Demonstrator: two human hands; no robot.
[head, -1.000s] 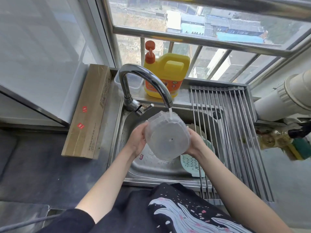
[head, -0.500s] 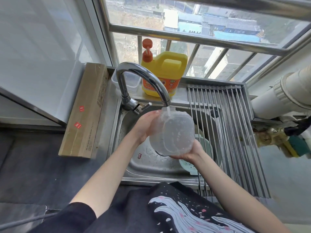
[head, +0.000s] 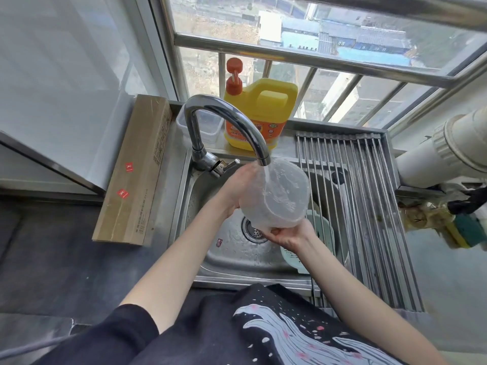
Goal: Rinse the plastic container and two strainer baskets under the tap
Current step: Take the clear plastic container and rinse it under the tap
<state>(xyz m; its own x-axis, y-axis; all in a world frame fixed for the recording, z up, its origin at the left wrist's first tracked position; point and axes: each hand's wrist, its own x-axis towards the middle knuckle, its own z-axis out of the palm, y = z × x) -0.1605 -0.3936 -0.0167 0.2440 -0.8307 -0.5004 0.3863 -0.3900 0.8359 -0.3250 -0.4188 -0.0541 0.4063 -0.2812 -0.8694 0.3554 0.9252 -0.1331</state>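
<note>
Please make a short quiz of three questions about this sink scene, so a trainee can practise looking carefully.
1. True or false: water from the tap is running into the plastic container.
2. Which hand supports the container from below?
A. the left hand
B. the right hand
C. neither hand
3. Fill in the missing word: the pale green strainer basket lies in the ___, partly under the drying rack.

Key
1. True; the stream enters the open mouth.
2. B; the left hand holds its side.
3. sink
</note>
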